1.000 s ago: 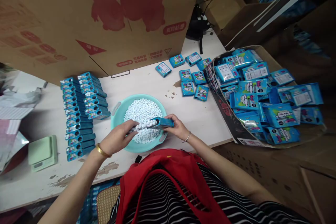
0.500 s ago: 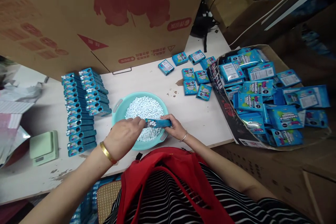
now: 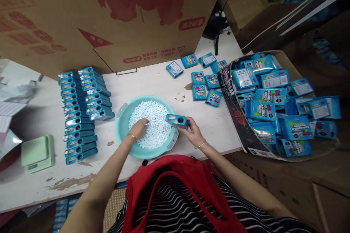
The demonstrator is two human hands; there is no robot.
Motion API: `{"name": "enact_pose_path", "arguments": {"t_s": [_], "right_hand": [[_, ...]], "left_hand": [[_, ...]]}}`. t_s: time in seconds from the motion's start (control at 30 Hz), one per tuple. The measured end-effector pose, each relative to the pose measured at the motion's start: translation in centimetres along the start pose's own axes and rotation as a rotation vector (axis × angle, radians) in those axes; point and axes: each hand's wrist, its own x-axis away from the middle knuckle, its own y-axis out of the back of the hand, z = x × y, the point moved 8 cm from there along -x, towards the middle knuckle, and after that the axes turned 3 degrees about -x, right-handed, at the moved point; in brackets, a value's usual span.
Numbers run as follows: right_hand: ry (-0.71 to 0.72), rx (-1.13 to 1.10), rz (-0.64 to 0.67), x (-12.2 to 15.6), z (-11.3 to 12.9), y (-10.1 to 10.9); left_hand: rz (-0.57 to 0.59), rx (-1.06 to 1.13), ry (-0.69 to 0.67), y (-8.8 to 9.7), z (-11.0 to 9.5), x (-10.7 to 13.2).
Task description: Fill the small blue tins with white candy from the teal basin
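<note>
A teal basin [image 3: 123, 114] holds a heap of small white candies [image 3: 154, 122] in the middle of the table. My left hand [image 3: 139, 128] reaches down into the heap, fingers curled among the candies. My right hand [image 3: 193, 131] holds a small blue candy box [image 3: 177, 120] over the basin's right rim, its round hole facing up. Two rows of filled blue boxes [image 3: 80, 111] lie on the table to the left of the basin.
A carton full of blue boxes [image 3: 276, 105] sits at the right, with several loose boxes [image 3: 203, 80] on the table beside it. A green scale [image 3: 37, 153] stands at the left. A big cardboard box [image 3: 109, 18] rises behind. The table's front edge is close to my body.
My left hand let go of the box end and dropped into the candies. My right hand turned the box and shifted it right, so that its hole faces up.
</note>
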Motion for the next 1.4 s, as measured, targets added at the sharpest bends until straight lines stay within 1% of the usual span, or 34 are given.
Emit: {"name": "enact_pose_path", "arguments": {"t_s": [0.07,0.1,0.17,0.23,0.3,0.37,0.43,0.5,0.57,0.6,0.7,0.77,0.87,0.93,1.03,1.1,1.13,1.17,1.2,1.27,1.3,1.33,1.37,1.4], "right_hand": [[-0.023,-0.060,-0.019,0.0,-0.2,0.2],[-0.030,-0.077,-0.029,0.0,-0.1,0.3],[-0.037,-0.076,-0.045,0.0,0.1,0.6],[-0.042,-0.043,-0.061,0.1,0.4,1.0],[-0.036,-0.003,-0.066,0.2,0.8,1.2],[-0.003,0.055,-0.060,0.2,1.4,1.2],[0.063,0.143,-0.043,0.2,2.4,0.8],[0.148,0.236,-0.020,0.0,3.5,0.0],[0.227,0.293,0.012,-0.1,4.6,-1.1],[0.257,0.305,0.030,-0.2,5.1,-1.7],[0.302,0.309,0.078,-0.3,5.8,-3.2],[0.299,0.299,0.101,-0.3,5.9,-3.9],[0.291,0.293,0.121,-0.2,5.8,-4.5],[0.299,0.294,0.126,0.0,5.6,-4.8],[0.299,0.283,0.117,0.2,5.1,-5.0],[0.285,0.269,0.103,0.2,4.6,-5.0],[0.277,0.262,0.092,0.1,4.4,-4.8],[0.269,0.259,0.080,0.1,4.2,-4.6],[0.263,0.257,0.067,0.0,4.0,-4.2],[0.254,0.252,0.035,-0.2,3.8,-3.3],[0.250,0.248,0.017,-0.3,3.7,-2.8],[0.244,0.243,-0.001,-0.4,3.6,-2.2],[0.237,0.238,-0.020,-0.5,3.5,-1.6],[0.226,0.235,-0.037,-0.6,3.4,-1.1]], "left_hand": [[-0.015,0.062,-0.039,-1.2,-1.8,-1.2],[-0.021,0.089,-0.052,-1.5,-2.4,-1.5],[-0.028,0.137,-0.068,-1.5,-2.9,-1.3],[-0.028,0.170,-0.082,-0.6,-2.6,-0.2],[-0.037,0.200,-0.106,1.2,-2.2,1.6],[-0.066,0.233,-0.146,3.8,-2.2,3.8],[-0.104,0.256,-0.190,6.8,-2.7,6.0],[-0.125,0.247,-0.232,9.6,-3.7,7.7],[-0.118,0.203,-0.272,11.8,-5.1,9.0],[-0.106,0.168,-0.292,12.6,-5.8,9.4],[-0.069,0.016,-0.331,14.1,-8.0,10.1],[-0.048,-0.106,-0.323,14.6,-9.3,10.3],[-0.001,-0.306,-0.255,14.9,-11.2,10.5],[0.009,-0.419,-0.219,15.3,-12.8,10.8],[-0.005,-0.508,-0.209,15.9,-15.0,11.2],[-0.015,-0.531,-0.228,16.1,-15.4,11.4],[-0.027,-0.533,-0.236,16.2,-15.0,11.3],[-0.049,-0.526,-0.237,16.1,-14.2,11.1],[-0.077,-0.512,-0.226,16.0,-12.8,10.8],[-0.127,-0.457,-0.154,15.0,-8.5,9.4],[-0.129,-0.419,-0.107,13.9,-6.0,8.5],[-0.104,-0.367,-0.058,12.4,-3.4,7.5],[-0.071,-0.294,-0.024,10.7,-1.2,6.4],[-0.040,-0.207,-0.014,8.9,0.4,5.3]]}}
